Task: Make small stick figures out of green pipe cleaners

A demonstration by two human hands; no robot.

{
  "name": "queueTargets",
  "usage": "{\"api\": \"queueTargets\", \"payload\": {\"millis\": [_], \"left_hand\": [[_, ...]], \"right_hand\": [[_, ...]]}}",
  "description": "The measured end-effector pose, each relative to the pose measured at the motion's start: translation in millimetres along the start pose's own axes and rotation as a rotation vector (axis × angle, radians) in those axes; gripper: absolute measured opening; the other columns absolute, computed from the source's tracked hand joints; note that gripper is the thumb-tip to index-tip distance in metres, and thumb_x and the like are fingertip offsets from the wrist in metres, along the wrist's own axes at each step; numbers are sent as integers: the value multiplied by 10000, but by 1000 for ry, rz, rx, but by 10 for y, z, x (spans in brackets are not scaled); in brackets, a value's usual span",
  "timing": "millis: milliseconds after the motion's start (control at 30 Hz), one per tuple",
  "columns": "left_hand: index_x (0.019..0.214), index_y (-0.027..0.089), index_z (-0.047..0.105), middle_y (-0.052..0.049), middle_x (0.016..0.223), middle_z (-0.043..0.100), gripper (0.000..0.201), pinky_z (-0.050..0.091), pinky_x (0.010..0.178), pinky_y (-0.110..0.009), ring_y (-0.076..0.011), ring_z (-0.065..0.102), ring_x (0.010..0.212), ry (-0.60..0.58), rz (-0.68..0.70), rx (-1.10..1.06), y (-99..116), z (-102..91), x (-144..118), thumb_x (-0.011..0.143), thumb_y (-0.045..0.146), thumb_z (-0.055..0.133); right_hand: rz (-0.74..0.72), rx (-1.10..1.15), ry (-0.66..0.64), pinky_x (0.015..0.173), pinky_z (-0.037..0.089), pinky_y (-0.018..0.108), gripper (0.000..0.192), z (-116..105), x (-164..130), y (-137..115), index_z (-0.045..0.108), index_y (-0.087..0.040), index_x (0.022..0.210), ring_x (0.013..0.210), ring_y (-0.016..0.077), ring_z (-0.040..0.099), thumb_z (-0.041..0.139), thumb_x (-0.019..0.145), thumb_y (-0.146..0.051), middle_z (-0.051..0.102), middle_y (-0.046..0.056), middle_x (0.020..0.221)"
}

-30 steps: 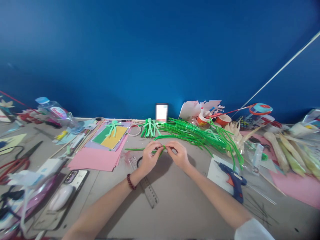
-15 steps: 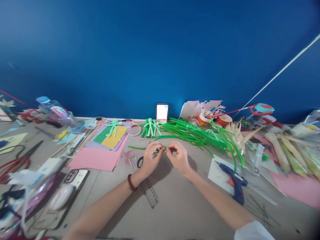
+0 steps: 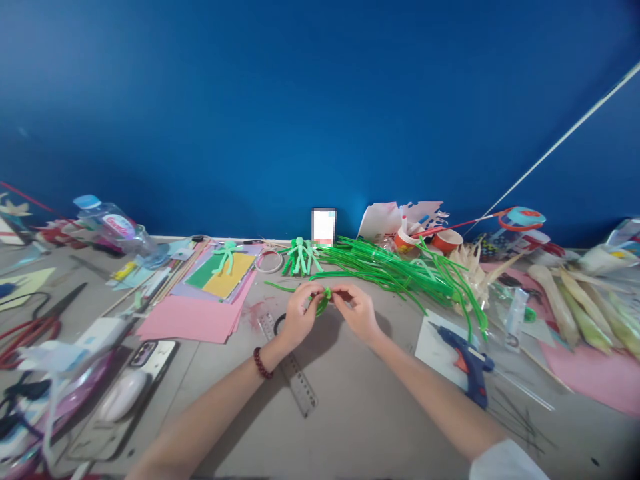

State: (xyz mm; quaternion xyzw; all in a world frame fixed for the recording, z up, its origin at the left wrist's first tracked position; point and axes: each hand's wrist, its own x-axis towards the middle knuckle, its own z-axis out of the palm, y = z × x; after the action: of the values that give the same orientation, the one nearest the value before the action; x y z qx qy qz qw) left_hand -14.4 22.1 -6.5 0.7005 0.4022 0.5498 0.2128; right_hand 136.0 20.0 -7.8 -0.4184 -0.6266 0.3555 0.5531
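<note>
Between my two hands is a green pipe cleaner [image 3: 324, 304], bent into a small loop or twist, with one straight end sticking out to the left. My left hand [image 3: 303, 312] pinches it from the left, a dark red bead bracelet on its wrist. From the right, my right hand [image 3: 356, 311] pinches the same piece, fingertips almost touching the left ones. Behind the hands lies a heap of green pipe cleaners [image 3: 380, 260]. Several small green pipe-cleaner figures [image 3: 300, 256] stand or lean beside the heap.
A clear ruler [image 3: 299, 387] lies below my left hand. To the right rests a blue glue gun [image 3: 470, 363] on white paper. Pink sheets [image 3: 187, 320], a phone [image 3: 155, 353], a white mouse [image 3: 125, 395] and red-handled scissors [image 3: 37, 327] are at the left. A blue wall rises behind.
The green pipe cleaner between my fingertips now shows a rounder loop hanging below them. Its free left end has drawn in to the right. My hands have barely shifted.
</note>
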Motion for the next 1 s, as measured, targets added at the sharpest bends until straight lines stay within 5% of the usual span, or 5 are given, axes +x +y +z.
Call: {"api": "queueTargets", "payload": {"millis": [367, 567, 1000], "left_hand": [[868, 181, 556, -23, 792, 598, 56, 471, 668, -256, -130, 566, 719, 73, -91, -42, 90, 21, -21, 826, 218, 551], [825, 174, 567, -33, 811, 593, 30, 464, 715, -276, -144, 568, 774, 16, 44, 9, 151, -5, -31, 806, 196, 569], [882, 179, 587, -46, 841, 623, 76, 475, 719, -287, -148, 581, 780, 30, 55, 63, 129, -16, -18, 851, 205, 523]], "right_hand": [[-74, -39, 34, 607, 511, 276, 81, -32, 16, -67, 628, -182, 735, 672, 157, 604, 580, 777, -232, 644, 46, 744], [-116, -104, 96, 580, 503, 270, 67, 10, -30, -128, 609, -197, 714, 647, 150, 585, 570, 767, -209, 631, 41, 727], [-142, -140, 32, 622, 508, 283, 85, 6, -47, -151, 639, -202, 779, 686, 162, 611, 559, 803, -214, 662, 50, 774]]}}
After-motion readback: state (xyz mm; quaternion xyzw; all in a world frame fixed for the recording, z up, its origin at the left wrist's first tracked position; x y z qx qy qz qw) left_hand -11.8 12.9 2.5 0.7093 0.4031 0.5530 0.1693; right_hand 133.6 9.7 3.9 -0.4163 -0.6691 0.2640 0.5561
